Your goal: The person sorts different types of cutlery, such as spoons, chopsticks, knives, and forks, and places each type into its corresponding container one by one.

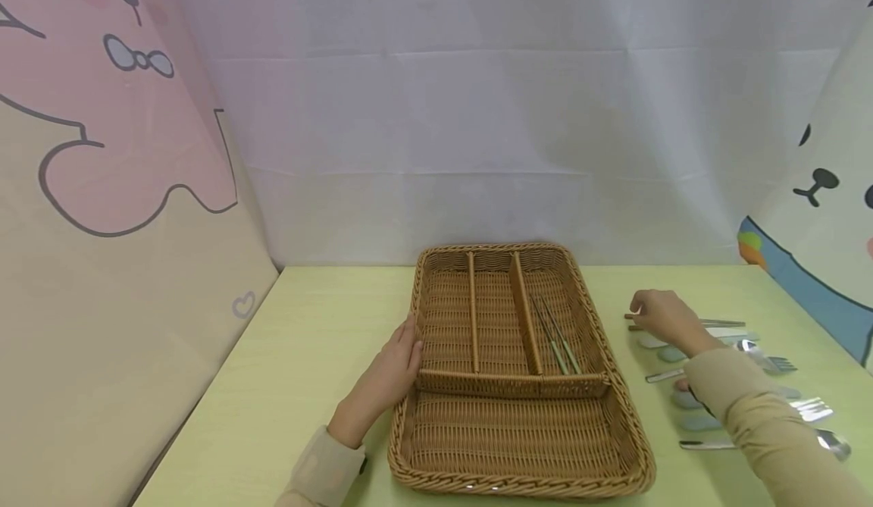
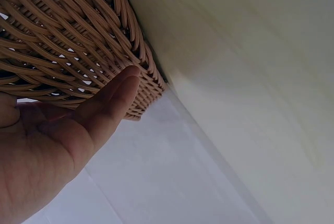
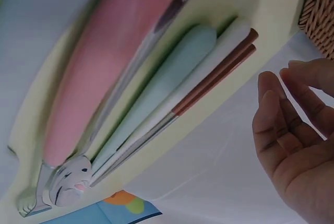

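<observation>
My left hand (image 1: 387,374) rests on the left side of a woven wicker basket (image 1: 520,488). In the left wrist view its fingers (image 2: 112,98) lie nearly straight along the basket's outer wall. Dividers split the basket into compartments, and a pair of green-handled chopsticks (image 1: 555,336) lies in the back right one. On the right, my right hand (image 1: 668,317) hovers at the brown ends of another pair of chopsticks (image 3: 214,78). The right wrist view shows its fingers loosely bent, thumb apart, holding nothing. White-handled (image 3: 229,41) and green-handled cutlery (image 3: 172,67) lies beside those chopsticks.
More cutlery lies in a row nearer me, including a spoon (image 1: 833,444) and a fork (image 1: 813,408), partly hidden under my right sleeve (image 1: 757,408). A pink-handled fork (image 3: 109,62) shows in the right wrist view. A white curtain (image 1: 436,128) hangs behind the pale yellow table (image 1: 307,317).
</observation>
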A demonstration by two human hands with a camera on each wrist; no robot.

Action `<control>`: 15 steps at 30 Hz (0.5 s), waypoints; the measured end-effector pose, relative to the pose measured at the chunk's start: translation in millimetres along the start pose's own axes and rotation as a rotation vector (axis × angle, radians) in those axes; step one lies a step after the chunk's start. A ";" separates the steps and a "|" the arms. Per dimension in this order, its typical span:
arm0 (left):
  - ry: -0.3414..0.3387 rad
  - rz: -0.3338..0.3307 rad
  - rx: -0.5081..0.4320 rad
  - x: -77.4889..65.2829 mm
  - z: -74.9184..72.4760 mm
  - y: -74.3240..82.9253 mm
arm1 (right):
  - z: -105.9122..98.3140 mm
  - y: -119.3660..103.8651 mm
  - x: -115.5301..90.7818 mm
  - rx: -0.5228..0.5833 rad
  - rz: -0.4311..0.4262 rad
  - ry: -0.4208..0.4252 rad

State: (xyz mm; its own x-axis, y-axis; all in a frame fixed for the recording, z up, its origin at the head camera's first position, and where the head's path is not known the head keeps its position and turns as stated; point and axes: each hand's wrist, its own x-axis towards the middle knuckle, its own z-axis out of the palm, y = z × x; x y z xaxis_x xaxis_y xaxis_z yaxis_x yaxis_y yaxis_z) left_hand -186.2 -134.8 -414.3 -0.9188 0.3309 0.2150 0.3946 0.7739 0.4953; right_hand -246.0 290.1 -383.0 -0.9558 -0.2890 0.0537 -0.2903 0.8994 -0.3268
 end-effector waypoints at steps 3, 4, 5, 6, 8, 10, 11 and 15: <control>-0.004 -0.005 -0.002 0.2 -0.2 0.2 | 5.1 4.1 -0.1 -0.009 0.005 -0.008; -0.005 -0.005 -0.001 0.3 -0.3 0.1 | 6.8 5.5 -0.4 -0.011 0.003 -0.010; -0.006 -0.005 0.001 0.4 -0.4 0.2 | 8.5 7.2 -0.2 -0.013 0.003 -0.013; -0.006 -0.005 0.002 0.5 -0.4 0.3 | 10.1 9.0 0.0 -0.015 0.001 -0.012; -0.006 -0.003 0.001 0.6 -0.6 0.3 | 12.5 12.1 -0.1 -0.011 0.006 -0.023; -0.005 -0.001 0.001 0.4 -0.7 0.2 | 14.6 14.3 -0.2 -0.010 0.014 -0.032; -0.004 0.001 0.000 0.2 -0.8 0.4 | 15.5 15.0 -0.3 -0.009 0.017 -0.040; -0.004 0.003 -0.008 -0.5 -1.3 1.1 | 18.6 15.8 -0.8 -0.007 0.015 -0.044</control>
State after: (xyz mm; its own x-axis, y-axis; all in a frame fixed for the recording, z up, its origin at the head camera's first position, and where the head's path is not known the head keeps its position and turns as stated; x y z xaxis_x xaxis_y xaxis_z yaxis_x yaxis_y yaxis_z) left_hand -185.3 -134.8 -412.9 -0.9177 0.3351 0.2132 0.3972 0.7687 0.5014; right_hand -248.9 298.5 -405.8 -0.9571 -0.2895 0.0074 -0.2765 0.9058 -0.3210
